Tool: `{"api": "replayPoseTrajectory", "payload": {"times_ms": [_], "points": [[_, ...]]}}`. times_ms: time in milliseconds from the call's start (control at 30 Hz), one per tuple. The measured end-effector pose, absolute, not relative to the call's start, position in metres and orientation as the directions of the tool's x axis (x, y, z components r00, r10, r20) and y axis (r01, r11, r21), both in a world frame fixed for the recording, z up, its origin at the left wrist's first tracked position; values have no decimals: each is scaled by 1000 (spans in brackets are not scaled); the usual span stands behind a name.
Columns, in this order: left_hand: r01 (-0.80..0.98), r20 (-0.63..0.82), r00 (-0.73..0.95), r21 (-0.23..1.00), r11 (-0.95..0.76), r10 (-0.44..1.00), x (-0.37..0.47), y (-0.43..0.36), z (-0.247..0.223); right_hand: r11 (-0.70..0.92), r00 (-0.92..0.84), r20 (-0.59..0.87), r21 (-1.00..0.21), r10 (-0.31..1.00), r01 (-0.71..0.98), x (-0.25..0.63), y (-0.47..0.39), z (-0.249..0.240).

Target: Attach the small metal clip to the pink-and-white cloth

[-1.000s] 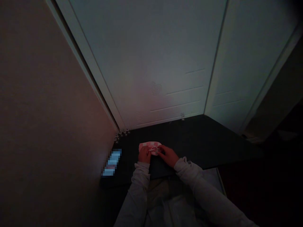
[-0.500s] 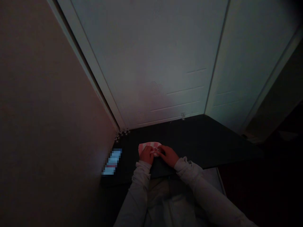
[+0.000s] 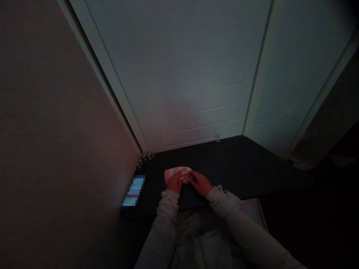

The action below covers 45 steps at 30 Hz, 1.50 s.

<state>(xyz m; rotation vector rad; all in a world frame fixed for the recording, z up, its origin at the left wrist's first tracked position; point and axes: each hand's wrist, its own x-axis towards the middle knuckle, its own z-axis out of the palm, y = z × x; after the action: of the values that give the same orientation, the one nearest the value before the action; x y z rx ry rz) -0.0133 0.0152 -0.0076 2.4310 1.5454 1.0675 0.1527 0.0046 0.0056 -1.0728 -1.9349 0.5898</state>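
Note:
A pink and white striped cloth (image 3: 181, 170) is held low over the dark table, between my two hands. My left hand (image 3: 174, 182) grips its lower left part, fingers closed on it. My right hand (image 3: 199, 183) is at the cloth's right end, thumb and fingers pinched round a small shiny clear thing, too dim to make out, that touches the cloth. Both hands are close together, fingertips nearly meeting.
A lit, pixelated screen (image 3: 134, 190) lies at the left of the dark table (image 3: 224, 164). Several small clear objects (image 3: 144, 158) stand in the back left corner, another (image 3: 217, 138) at the back edge. White panels (image 3: 174, 67) rise behind; a wall (image 3: 70, 149) is on the left.
The cloth's top edge sits slightly higher and shows more stripes above my left hand. Both hands have shifted only a little and keep their hold.

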Motion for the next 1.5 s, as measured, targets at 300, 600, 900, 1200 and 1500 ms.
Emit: {"api": "replayPoseTrajectory", "payload": {"times_ms": [300,600,900,1200,1500], "points": [[821,480,276,333,-464,833,-13,15,-9,514,-308,413,-648,857,562,154,1,13],[809,444,280,369,-458,851,-14,19,-14,389,-234,314,-670,920,632,151,1,16],[813,394,171,461,-355,903,-14,16,-7,544,-309,450,-643,838,539,154,3,11],[819,361,215,440,-368,908,-14,18,-8,354,-234,272,-598,933,719,156,-1,20],[795,379,203,474,-378,903,-16,16,-5,506,-308,410,-578,858,640,155,2,15]]}}
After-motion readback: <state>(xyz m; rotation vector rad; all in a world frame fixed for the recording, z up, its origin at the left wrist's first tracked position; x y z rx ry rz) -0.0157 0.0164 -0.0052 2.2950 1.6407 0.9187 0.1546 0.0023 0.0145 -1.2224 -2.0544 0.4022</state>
